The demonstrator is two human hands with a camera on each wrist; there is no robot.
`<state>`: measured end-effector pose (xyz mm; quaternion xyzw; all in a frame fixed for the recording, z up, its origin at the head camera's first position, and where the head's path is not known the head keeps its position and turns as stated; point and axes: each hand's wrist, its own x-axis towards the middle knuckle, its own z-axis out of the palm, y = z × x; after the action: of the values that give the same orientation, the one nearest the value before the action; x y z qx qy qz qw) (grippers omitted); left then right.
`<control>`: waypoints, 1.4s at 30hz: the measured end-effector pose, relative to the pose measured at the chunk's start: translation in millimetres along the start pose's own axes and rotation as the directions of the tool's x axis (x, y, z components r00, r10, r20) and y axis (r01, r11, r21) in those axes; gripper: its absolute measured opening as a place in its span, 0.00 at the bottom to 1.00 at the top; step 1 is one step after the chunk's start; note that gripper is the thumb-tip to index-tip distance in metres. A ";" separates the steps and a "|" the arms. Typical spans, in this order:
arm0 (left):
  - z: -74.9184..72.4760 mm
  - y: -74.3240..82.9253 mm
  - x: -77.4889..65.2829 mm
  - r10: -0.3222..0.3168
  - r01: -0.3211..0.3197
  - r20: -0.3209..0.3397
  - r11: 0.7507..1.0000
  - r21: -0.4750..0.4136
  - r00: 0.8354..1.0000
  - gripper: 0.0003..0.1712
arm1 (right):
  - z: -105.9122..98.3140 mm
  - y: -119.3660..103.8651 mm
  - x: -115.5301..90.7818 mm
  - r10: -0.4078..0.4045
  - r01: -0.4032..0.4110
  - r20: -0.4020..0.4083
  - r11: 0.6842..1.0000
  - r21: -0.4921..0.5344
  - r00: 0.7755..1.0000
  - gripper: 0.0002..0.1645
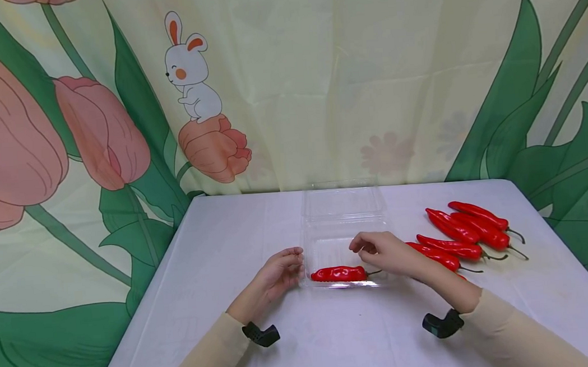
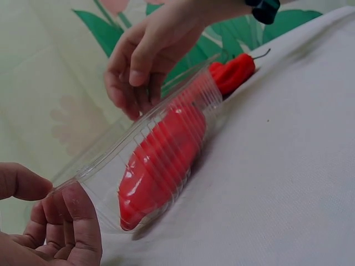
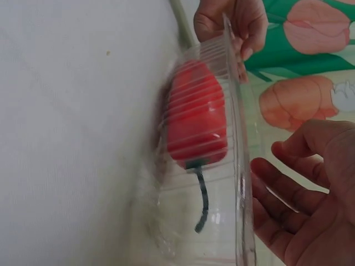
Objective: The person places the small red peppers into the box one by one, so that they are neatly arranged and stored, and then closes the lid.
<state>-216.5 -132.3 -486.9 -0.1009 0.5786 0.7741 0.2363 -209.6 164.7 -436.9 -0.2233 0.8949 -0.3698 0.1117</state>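
Container [image 1: 327,251] pinched at edge by left hand [image 1: 281,271], presumably for steadiness, with right hand [image 1: 383,251] empty, loosely bent, near red pepper [image 1: 339,274] inside.

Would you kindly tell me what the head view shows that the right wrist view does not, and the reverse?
Only the head view shows the loose red peppers lying right of the clear container, and the black wrist devices by the sleeves.

Only the right wrist view shows the palm side of the right hand and a side-on look through the ribbed wall.

Both show the container, the single pepper inside it, the left hand, the right hand and the printed curtain.
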 end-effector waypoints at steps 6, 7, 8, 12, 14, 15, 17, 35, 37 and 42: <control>0.4 0.1 0.6 0.000 0.000 0.001 1.000 -0.003 1.000 0.24 | -10.5 4.1 -3.4 0.010 -0.010 -0.019 1.000 -0.018 1.000 0.18; 0.5 0.3 0.5 0.000 0.000 0.000 1.000 -0.006 1.000 0.24 | -12.2 5.0 -4.0 0.014 -0.014 -0.021 1.000 -0.019 1.000 0.18; 0.5 0.4 0.6 0.001 -0.001 -0.001 1.000 -0.004 1.000 0.24 | -13.8 5.7 -4.7 0.018 -0.018 -0.024 1.000 -0.022 1.000 0.18; 0.7 0.7 0.2 0.004 -0.004 -0.003 1.000 0.004 1.000 0.24 | -20.9 9.0 -8.3 0.034 -0.035 -0.038 0.999 -0.027 0.999 0.19; 0.7 0.7 0.2 0.006 -0.006 -0.001 1.000 0.007 1.000 0.24 | -24.6 10.2 -10.6 0.042 -0.043 -0.043 0.999 -0.030 0.998 0.19; 0.8 0.8 0.1 0.005 -0.005 -0.001 1.000 0.005 1.000 0.23 | -26.3 11.0 -11.8 0.045 -0.047 -0.045 0.998 -0.031 0.998 0.19; 0.8 1.0 0.0 0.003 -0.003 -0.001 1.000 0.001 1.000 0.22 | -30.1 12.2 -14.4 0.052 -0.053 -0.049 0.998 -0.032 0.997 0.19; 0.2 1.2 0.5 0.006 -0.006 0.011 1.000 -0.005 1.000 0.20 | -59.5 22.0 -45.4 0.116 -0.127 -0.125 0.988 -0.089 0.985 0.16; 0.2 1.2 0.5 0.003 -0.003 0.013 1.000 -0.013 1.000 0.20 | -60.0 25.3 -48.8 0.117 -0.131 -0.131 0.986 -0.105 0.984 0.16; 0.2 1.2 -0.3 0.004 -0.004 0.012 1.000 -0.017 1.000 0.19 | -61.8 33.0 -57.6 0.131 -0.145 -0.120 0.982 -0.119 0.984 0.17</control>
<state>-216.8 -132.5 -485.6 -0.0973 0.5709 0.7799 0.2373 -192.2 250.9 -415.0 -0.1461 0.9349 -0.3151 0.0726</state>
